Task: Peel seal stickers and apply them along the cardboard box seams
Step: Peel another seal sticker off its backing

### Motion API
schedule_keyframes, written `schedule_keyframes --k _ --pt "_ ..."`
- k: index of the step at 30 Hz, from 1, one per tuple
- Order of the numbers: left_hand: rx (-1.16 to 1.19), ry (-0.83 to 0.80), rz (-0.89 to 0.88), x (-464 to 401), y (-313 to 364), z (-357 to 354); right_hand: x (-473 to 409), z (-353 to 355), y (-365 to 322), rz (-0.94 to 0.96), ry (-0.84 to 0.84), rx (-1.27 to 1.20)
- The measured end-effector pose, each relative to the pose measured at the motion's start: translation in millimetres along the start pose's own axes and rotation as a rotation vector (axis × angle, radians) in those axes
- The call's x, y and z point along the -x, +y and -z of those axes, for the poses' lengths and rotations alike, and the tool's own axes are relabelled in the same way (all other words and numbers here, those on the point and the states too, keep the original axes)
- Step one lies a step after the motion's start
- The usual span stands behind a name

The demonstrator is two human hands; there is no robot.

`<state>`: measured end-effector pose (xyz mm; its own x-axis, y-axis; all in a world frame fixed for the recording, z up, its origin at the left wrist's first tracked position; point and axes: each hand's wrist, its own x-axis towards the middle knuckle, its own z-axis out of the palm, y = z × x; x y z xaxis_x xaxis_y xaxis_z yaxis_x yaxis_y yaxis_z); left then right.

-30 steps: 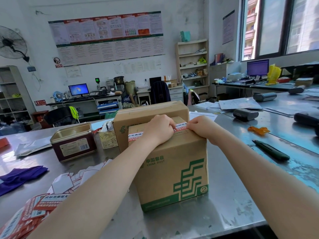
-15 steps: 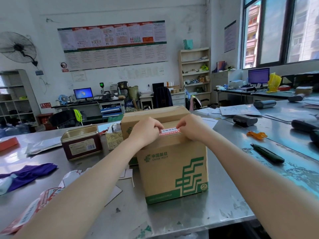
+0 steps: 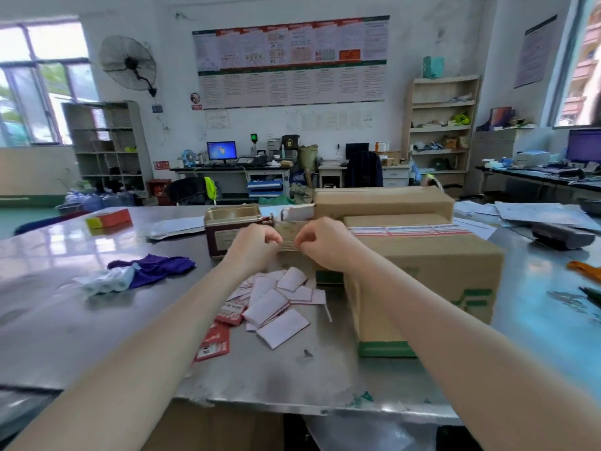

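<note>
A cardboard box (image 3: 422,271) with green print stands on the steel table (image 3: 97,320), right of centre. A row of red-and-white seal stickers (image 3: 409,230) runs along its top seam. My left hand (image 3: 257,242) and my right hand (image 3: 320,244) hover side by side left of the box, off its surface, fingers loosely curled, and I see nothing in them. Below them lies a pile of white sticker backings (image 3: 276,304) and red sticker sheets (image 3: 213,343).
A larger cardboard box (image 3: 383,203) stands behind the first. A dark red tin (image 3: 227,229) and a small carton (image 3: 294,213) sit beyond my hands. A purple cloth (image 3: 156,266) lies left; a black scanner (image 3: 566,236) and an orange scrap (image 3: 585,268) lie right.
Both hands have left the sticker on the box top and moved left, off the box. The view has swung left, so the box now sits to the right.
</note>
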<state>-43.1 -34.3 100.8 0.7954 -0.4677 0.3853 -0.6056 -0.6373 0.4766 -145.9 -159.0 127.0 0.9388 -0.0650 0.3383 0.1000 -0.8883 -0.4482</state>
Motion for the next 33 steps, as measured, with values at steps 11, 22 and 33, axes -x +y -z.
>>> schedule_keyframes --k 11,22,33 --pt "-0.214 -0.188 0.238 46 -123 4 -33 -122 -25 -0.078 -0.262 0.045" --pt "-0.160 -0.353 0.197 30 -146 -8 -46 -155 -4 -0.119 -0.345 0.040" --pt "-0.201 -0.447 0.234 10 -160 -19 -62 -157 13 -0.159 -0.345 -0.018"
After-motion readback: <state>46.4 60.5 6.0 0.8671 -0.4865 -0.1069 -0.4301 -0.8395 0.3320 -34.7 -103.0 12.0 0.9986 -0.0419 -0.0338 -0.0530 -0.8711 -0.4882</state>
